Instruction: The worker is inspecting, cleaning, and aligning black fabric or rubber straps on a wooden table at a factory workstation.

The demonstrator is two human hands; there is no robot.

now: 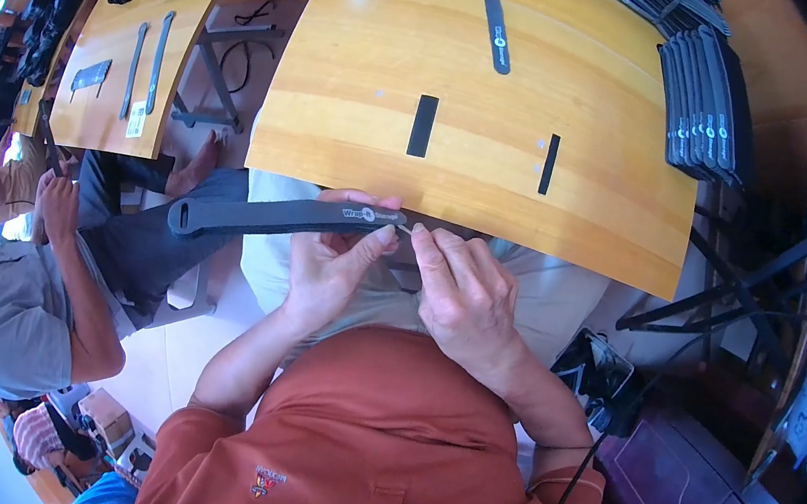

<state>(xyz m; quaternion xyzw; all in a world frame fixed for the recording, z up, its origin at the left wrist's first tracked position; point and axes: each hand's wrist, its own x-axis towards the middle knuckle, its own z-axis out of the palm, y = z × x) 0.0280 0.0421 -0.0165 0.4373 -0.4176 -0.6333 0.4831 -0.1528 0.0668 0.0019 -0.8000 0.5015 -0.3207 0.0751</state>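
Observation:
My left hand (329, 268) grips a dark grey strap bundle (277, 216) near its printed end, thumb in front and fingers behind. The bundle's other end, with a slot in it, sticks out to the left. My right hand (465, 285) is closed in a pinch beside the bundle's rounded tip. A thin pale bit shows by those fingertips, too small to name. On the wooden table (337, 133) ahead lie a single grey strap (493, 21) and two short black strips, a wider one (423, 125) and a narrower one (549, 164).
Stacked grey straps (698, 107) stand on the table's far right. Purple drawers (672, 487) are at my lower right, and a black cable (576, 490) runs past my right arm. A seated person (24, 306) works to my left by another table (112, 85) bearing straps.

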